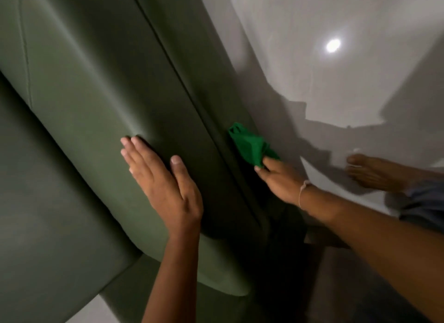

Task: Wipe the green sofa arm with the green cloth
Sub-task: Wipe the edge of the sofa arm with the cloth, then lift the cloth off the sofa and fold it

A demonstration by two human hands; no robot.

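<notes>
Where the sofa arm (101, 106) fills the left and middle of the head view, its long axis runs on a slant from the upper left down toward the lower right, with a dark seam following the same line along its outer side. That outer side faces the pale, glossy floor (336, 87), which carries a bright round reflection of a light (333, 45).

Pressed against the outer side, just right of the seam and low toward the floor, the green cloth (249, 144) is bunched into a rough wedge, its wide end up and its narrow end pointing down into the right hand (281, 181). This hand has its fingers closed around the lower end of the cloth, the thumb tip showing just under it. Its forearm reaches in from the lower right, nearly straight, with a thin pale band (303, 193) around the wrist.

Resting flat on the rounded top of the sofa arm, the left hand (163, 178) is fully open and holds nothing, fingers straight and together, pointing up and to the left, thumb spread to the right. Its forearm rises from the bottom edge.

At the right edge, a bare foot (374, 173) stands on the floor beside a blue trouser hem (422, 202).
</notes>
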